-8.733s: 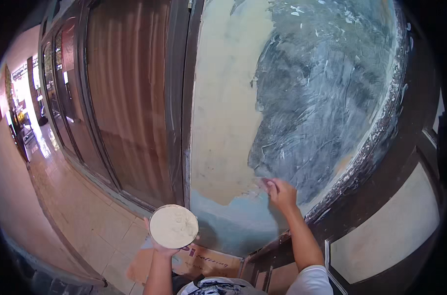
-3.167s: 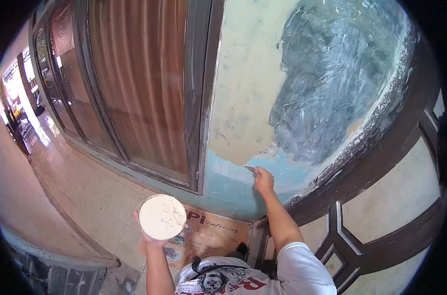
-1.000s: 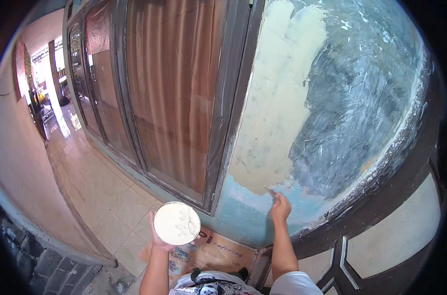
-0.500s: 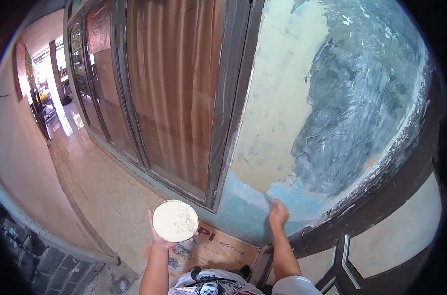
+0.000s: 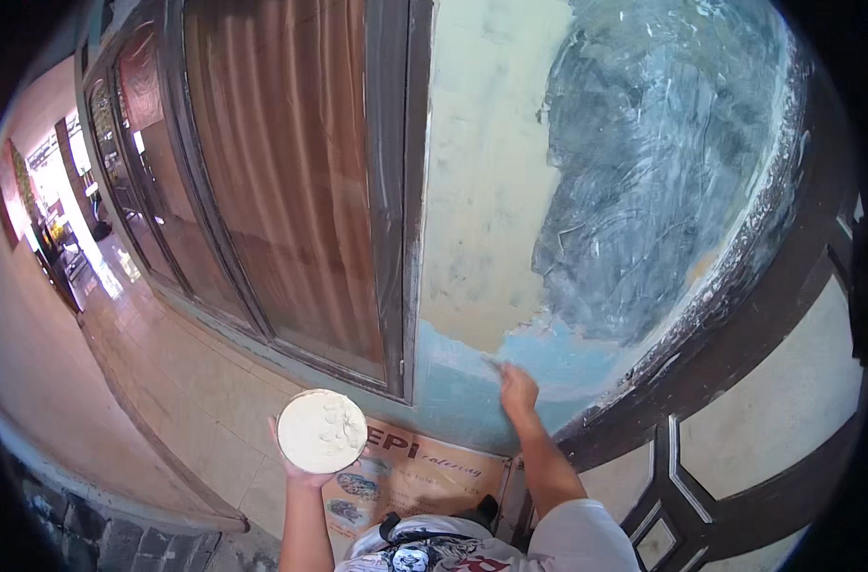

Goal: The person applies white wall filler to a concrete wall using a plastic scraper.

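My left hand [image 5: 299,473] is closed around a round tub of cream-coloured filler paste [image 5: 321,432], gripped from below and at the side, its open top facing up. The paste surface is ridged on its right part. My right hand [image 5: 519,391] is closed on a small putty knife [image 5: 492,362]; only its thin blade tip shows, the handle being hidden in the fist. That blade lies at the wall [image 5: 463,386], by the ragged lower edge of a cream-coated strip [image 5: 486,191], where light blue paint begins. To its right spreads a grey, streaked patch [image 5: 634,181].
A dark-framed window [image 5: 281,172] with a brown curtain stands left of the coated wall. At right is a dark panelled door [image 5: 768,391]. A printed orange banner [image 5: 405,491] covers the floor below me. A tiled walkway [image 5: 167,353] runs off to the far left.
The view has shifted to the right, so the wall and window sit further left. My right hand and the putty knife have moved slightly leftward along the coating's lower edge. The tub stays held.
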